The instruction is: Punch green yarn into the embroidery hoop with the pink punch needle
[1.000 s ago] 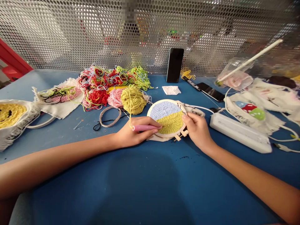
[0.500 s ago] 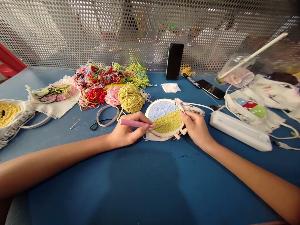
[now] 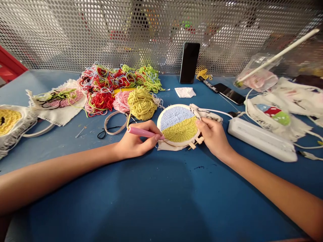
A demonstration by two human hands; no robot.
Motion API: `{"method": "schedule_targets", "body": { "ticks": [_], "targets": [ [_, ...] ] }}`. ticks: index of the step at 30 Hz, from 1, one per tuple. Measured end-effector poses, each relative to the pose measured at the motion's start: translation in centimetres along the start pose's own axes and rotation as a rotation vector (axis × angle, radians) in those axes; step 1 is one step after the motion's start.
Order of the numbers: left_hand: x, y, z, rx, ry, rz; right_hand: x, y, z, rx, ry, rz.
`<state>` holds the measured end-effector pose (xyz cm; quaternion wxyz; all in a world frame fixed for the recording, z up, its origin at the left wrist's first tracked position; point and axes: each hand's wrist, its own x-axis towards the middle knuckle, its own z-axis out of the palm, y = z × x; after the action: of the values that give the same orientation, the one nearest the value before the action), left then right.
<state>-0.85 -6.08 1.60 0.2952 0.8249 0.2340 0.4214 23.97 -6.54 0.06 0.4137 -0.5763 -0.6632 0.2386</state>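
Note:
My left hand (image 3: 138,139) is closed around a pink punch needle pen (image 3: 142,132), its tip at the lower left edge of a round embroidery hoop (image 3: 159,117). Blue loops (image 3: 175,115) fill the upper part of the hoop's cloth and yellow-green loops (image 3: 181,130) the lower part. My right hand (image 3: 213,136) grips the hoop's right rim between thumb and fingers, beside the wooden screw blocks (image 3: 196,142). Yellow-green yarn runs from the pen's back end up toward a yellow-green ball (image 3: 142,103).
Tangled yarn (image 3: 108,79) lies behind, near a bare hoop (image 3: 107,122). An upright phone (image 3: 189,63) stands by the perforated metal screen (image 3: 121,37). A flat phone (image 3: 230,93), a white power strip (image 3: 262,139) and stitched cloths (image 3: 274,114) lie right.
The view has shifted slightly. The pen's tip has moved from over the yellow-green loops to the hoop's lower left edge. Both hands keep their holds.

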Motion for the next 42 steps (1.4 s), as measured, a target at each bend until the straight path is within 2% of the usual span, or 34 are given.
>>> {"method": "schedule_targets", "body": {
  "ticks": [4, 10, 17, 20, 23, 25, 28, 32, 34, 36, 39, 42],
  "targets": [
    [0.0, 0.0, 0.0, 0.052, -0.003, 0.031, 0.0, 0.0, 0.0, 0.012, -0.002, -0.008],
    [0.1, 0.2, -0.5, 0.167, -0.088, 0.124, -0.1, -0.1, -0.1, 0.028, -0.014, -0.032],
    [0.4, 0.1, -0.6, 0.124, -0.062, 0.09, 0.0, 0.1, -0.1, 0.014, -0.025, -0.009],
    [0.5, 0.1, -0.7, 0.175, -0.138, 0.117, 0.0, 0.1, -0.1, 0.03, -0.028, -0.002],
    [0.6, 0.1, -0.6, 0.206, -0.248, 0.207, -0.2, -0.1, 0.0, 0.055, -0.017, -0.02],
    [0.5, 0.0, -0.5, 0.2, -0.261, 0.234, -0.3, -0.2, 0.0, 0.05, -0.002, -0.045],
    [0.6, -0.2, -0.3, 0.15, -0.226, 0.171, -0.5, -0.5, 0.0, 0.041, 0.013, -0.086],
    [1.3, -0.2, -0.1, 0.064, -0.206, -0.016, -0.5, -0.9, -0.1, 0.022, 0.004, -0.145],
    [1.4, -0.2, 0.0, 0.065, -0.218, -0.024, -0.3, -0.8, -0.1, 0.014, 0.002, -0.154],
    [1.2, -0.5, 0.0, 0.122, -0.26, 0.084, 0.0, -0.5, 0.1, 0.043, -0.027, -0.114],
    [0.4, -1.4, -0.1, 0.31, -0.354, 0.378, 0.4, 0.2, 0.3, 0.125, -0.079, -0.03],
    [-0.2, -2.1, -0.1, 0.484, -0.422, 0.567, 0.6, 0.8, 0.3, 0.178, -0.095, -0.003]
  ]
}}
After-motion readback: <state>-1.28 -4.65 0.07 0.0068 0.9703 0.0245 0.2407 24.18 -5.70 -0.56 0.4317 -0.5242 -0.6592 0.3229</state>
